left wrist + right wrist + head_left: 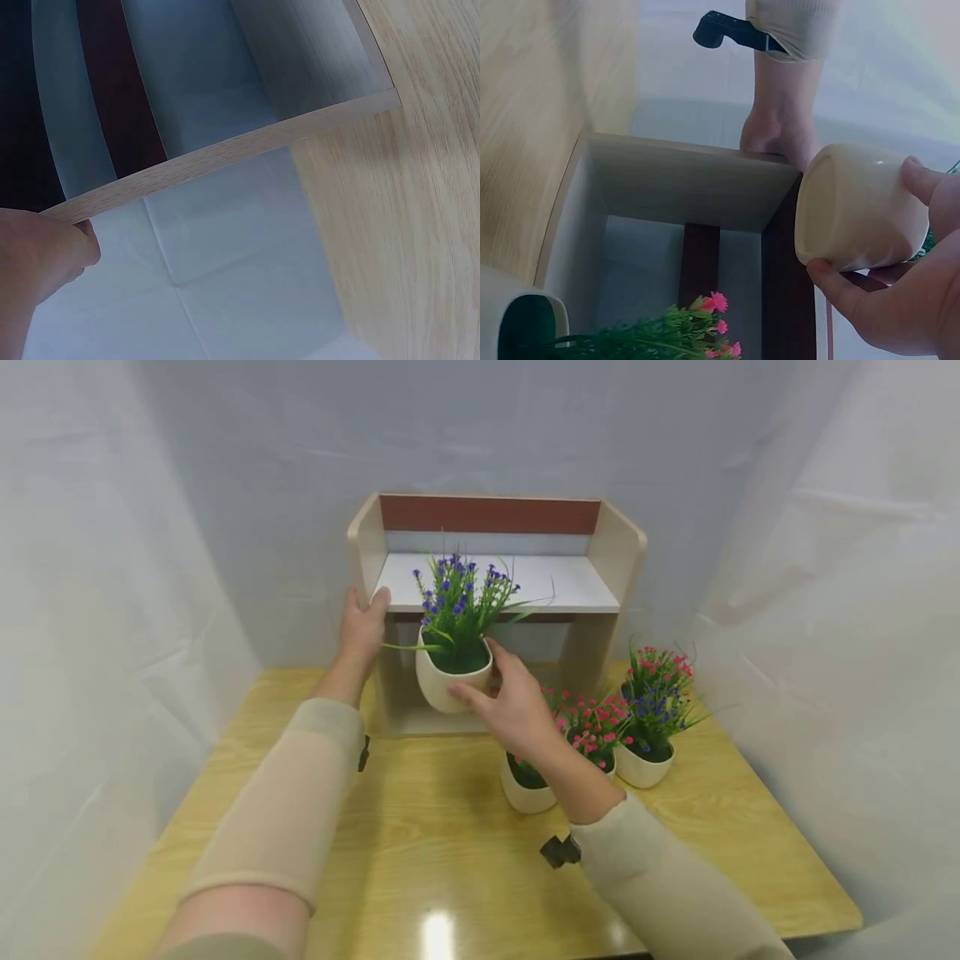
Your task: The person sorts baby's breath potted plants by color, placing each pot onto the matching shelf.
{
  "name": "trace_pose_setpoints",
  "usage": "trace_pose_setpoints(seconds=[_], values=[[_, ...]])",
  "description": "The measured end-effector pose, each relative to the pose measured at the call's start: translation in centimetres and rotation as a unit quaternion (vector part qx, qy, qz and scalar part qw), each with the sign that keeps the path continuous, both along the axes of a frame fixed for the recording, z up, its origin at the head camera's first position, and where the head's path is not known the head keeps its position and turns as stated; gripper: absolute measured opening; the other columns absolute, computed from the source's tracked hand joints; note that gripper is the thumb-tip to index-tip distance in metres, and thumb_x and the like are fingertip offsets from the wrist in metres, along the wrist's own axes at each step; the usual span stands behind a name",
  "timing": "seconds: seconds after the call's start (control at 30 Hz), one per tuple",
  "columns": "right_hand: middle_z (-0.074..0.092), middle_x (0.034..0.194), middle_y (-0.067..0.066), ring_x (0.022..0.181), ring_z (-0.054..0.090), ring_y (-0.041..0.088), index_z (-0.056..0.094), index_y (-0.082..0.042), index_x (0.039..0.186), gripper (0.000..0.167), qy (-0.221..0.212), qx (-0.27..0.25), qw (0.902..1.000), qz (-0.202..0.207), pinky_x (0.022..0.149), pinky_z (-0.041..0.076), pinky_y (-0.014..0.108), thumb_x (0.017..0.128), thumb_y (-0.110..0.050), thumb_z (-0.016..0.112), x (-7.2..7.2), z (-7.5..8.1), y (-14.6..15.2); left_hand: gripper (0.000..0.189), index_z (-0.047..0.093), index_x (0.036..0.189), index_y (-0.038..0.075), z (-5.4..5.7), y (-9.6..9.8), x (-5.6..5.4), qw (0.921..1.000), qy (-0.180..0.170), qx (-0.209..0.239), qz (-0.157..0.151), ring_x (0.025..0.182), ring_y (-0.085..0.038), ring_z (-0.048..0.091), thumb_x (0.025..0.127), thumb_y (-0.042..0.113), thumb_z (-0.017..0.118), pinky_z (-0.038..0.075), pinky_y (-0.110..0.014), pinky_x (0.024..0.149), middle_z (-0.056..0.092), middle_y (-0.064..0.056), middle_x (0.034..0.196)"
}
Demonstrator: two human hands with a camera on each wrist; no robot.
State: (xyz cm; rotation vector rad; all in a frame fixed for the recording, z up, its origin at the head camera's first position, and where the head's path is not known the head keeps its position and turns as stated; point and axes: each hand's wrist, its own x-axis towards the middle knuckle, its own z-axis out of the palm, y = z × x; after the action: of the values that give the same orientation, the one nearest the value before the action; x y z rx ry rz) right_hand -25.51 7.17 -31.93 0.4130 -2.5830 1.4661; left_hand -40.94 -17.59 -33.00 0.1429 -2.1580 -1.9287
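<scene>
Near the centre of the head view, the right hand (pixel 517 706) grips a white pot of purple flowers (pixel 442 683), held up in front of the small shelf unit (pixel 628 539). Left of it, the left hand (pixel 362 631) grips the front edge of the unit's left side panel (pixel 364 547). At right of centre, two pots of pink flowers (pixel 596 718), another purple-flowered pot (pixel 647 768) and more pink blooms (pixel 660 668) behind it stand close together on the surface (pixel 420 827).
</scene>
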Motion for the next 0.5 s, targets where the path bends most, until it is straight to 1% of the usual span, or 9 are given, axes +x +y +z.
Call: trace_pose_setpoints(seconds=[0.13, 0.27, 0.37, 0.5], values=[[0.059, 0.148, 0.015, 0.13, 0.065, 0.03, 0.034, -0.012, 0.17, 0.09, -0.002, -0.003, 1.0, 0.001, 0.103, 0.061, 0.046, 0.098, -0.041, 0.081, -0.8, 0.8, -0.2, 0.095, -0.003, 0.176, 0.017, -0.1, -0.1, -0.1, 1.0, -0.003, 0.0, 0.003, 0.172, -0.027, 0.004, 0.109, 0.055, 0.054, 0.004, -0.042, 0.141, 0.0, -0.008, 0.185], [0.059, 0.149, 0.013, 0.129, 0.064, 0.029, 0.037, -0.014, 0.169, 0.088, 0.008, -0.004, 1.0, -0.002, 0.102, 0.061, 0.046, 0.098, -0.042, 0.081, -1.6, 1.7, -0.4, 0.095, -0.001, 0.176, 0.016, -0.2, 0.0, -0.1, 1.0, -0.001, 0.005, 0.007, 0.172, -0.027, 0.005, 0.109, 0.053, 0.055, 0.005, -0.041, 0.141, 0.001, -0.009, 0.185], [0.058, 0.151, 0.013, 0.132, 0.063, 0.029, 0.035, -0.014, 0.169, 0.089, 0.017, -0.002, 0.9999, -0.001, 0.103, 0.061, 0.047, 0.098, -0.044, 0.08, -2.1, 2.5, -0.6, 0.094, -0.001, 0.176, 0.015, -0.3, 0.0, -0.1, 0.9999, 0.0, 0.006, 0.008, 0.172, -0.026, 0.005, 0.109, 0.052, 0.055, 0.005, -0.039, 0.141, 0.001, -0.009, 0.185], [0.058, 0.154, 0.013, 0.138, 0.061, 0.029, 0.034, -0.012, 0.17, 0.091, 0.032, 0.002, 0.9995, 0.001, 0.109, 0.058, 0.049, 0.099, -0.045, 0.079, -3.0, 3.7, -0.9, 0.095, -0.001, 0.176, 0.015, -0.1, 0.2, 0.1, 1.0, -0.005, 0.002, 0.007, 0.172, -0.026, 0.004, 0.109, 0.054, 0.054, 0.005, -0.04, 0.141, 0.0, -0.008, 0.185]])
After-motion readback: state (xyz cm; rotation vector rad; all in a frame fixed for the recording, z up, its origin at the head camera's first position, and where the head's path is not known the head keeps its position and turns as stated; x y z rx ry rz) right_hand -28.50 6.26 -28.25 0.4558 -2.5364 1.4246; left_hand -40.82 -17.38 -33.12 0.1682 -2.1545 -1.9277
